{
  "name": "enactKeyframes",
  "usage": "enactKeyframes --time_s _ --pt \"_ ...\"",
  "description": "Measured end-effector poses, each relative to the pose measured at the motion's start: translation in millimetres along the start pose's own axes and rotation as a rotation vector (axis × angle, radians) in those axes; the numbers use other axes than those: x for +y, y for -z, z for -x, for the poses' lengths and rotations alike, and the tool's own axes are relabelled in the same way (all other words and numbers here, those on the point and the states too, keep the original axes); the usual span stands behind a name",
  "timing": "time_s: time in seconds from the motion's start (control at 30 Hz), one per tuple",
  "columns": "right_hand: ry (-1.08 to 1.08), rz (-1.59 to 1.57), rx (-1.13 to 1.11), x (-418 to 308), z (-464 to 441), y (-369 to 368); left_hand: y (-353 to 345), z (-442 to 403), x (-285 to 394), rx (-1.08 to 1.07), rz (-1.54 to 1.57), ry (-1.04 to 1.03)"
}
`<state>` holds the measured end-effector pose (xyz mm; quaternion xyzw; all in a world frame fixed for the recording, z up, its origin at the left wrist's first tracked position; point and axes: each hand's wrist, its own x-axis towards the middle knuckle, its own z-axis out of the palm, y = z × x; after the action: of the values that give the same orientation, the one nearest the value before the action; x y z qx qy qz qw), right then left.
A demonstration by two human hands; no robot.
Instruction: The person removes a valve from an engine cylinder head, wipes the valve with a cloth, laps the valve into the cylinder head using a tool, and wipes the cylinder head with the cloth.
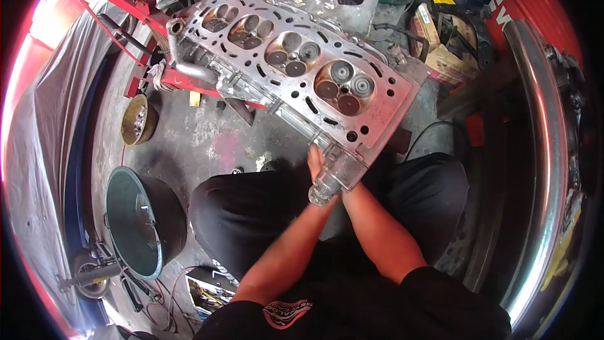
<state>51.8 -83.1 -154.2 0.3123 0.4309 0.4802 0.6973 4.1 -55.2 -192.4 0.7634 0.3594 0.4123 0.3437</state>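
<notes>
A metal cylinder head (302, 66) lies tilted across the upper middle of the view, its flat face with four valve chambers turned up. A cylindrical metal outlet (330, 182) sticks out at its near end. Beside that outlet, on its left, my left hand (316, 160) shows in part, a few fingers reaching up along the casting. My right forearm runs up to the near right corner of the head, and the right hand is hidden beneath the metal. What the fingers of either hand grip underneath cannot be seen.
A dark green bucket (129, 220) stands on the floor at left, with a small bowl of parts (139, 119) above it. Red stand bars (189, 82) are behind the head. A torn cardboard box (447, 50) lies upper right, and a shiny metal tube (547, 151) curves along the right.
</notes>
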Motion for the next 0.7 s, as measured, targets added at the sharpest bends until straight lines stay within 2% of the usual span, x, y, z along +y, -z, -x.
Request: enactKeyframes --time_s 0.03,0.1,0.13,0.17,0.2,0.23,0.3,0.4,0.47,0.57,0.63,0.67,0.7 --pt "-0.155 0.145 -0.18 9.2 3.2 -4.3 0.5 -16.0 -3.4 -0.023 0.012 0.084" --pt "-0.107 0.404 -0.233 11.1 -5.4 -15.3 10.4 -68.6 2.6 -0.067 0.135 0.391" --pt "-0.068 0.47 -0.234 11.0 -7.1 -15.6 15.9 -79.6 2.5 -0.116 0.19 0.473" --pt "-0.046 0.501 -0.232 9.2 -8.2 -16.8 19.8 -82.0 2.2 -0.173 0.232 0.498" --pt "-0.032 0.519 -0.228 8.5 -6.5 -15.6 24.3 -73.1 -7.7 -0.242 0.226 0.432" --pt "-0.023 0.534 -0.232 8.3 -6.4 -15.3 31.5 -44.0 -48.3 -0.349 -0.053 -0.122" --pt "-0.02 0.54 -0.228 8.4 -4.1 -14.7 30.6 -36.5 -50.2 -0.438 -0.335 -0.681" --pt "-0.015 0.546 -0.227 6.8 -6.9 -12.6 -20.8 -28.5 -3.5 -0.048 -0.18 0.131" --pt "-0.004 0.575 -0.222 7.2 -6.9 -13.2 -16.8 -35.7 31.0 0.106 -0.114 0.395" --pt "-0.013 0.601 -0.225 7.6 -8.5 -20.8 40.3 -36.8 70.5 -0.259 -0.404 0.105" --pt "-0.01 0.604 -0.22 6.6 -7.2 -19.3 50.7 -45.2 76.3 -0.402 -0.508 0.017" --pt "0.0 0.603 -0.218 5.3 -4.6 -15.1 43.9 -61.0 78.2 -0.339 -0.096 0.353" --pt "0.007 0.614 -0.214 4.4 -5.4 -13.2 33.1 -63.5 79.9 -0.3 0.127 0.511"
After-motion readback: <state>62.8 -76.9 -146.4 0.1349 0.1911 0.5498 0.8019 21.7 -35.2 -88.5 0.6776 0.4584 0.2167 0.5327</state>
